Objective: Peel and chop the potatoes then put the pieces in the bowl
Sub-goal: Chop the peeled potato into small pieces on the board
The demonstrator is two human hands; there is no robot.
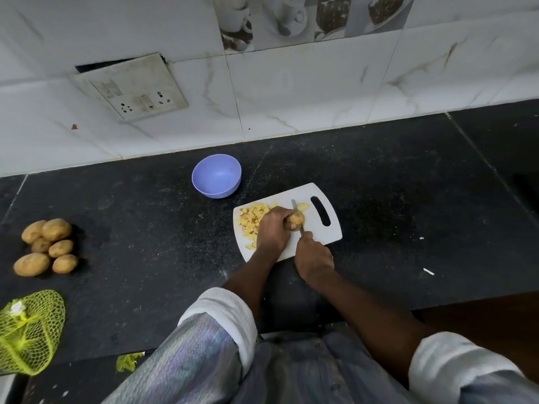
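The left hand (272, 228) grips a bumpy brown potato (295, 219) on the smooth white board (329, 228); the right hand (313, 255) grips a thin knife (294, 206).

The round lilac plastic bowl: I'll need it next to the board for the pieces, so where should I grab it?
Take the round lilac plastic bowl by its rim, from above on the side nearest the white cutting board. It stands upright, looks empty, and its rim is clear all round, so a thumb-inside pinch should lift it.
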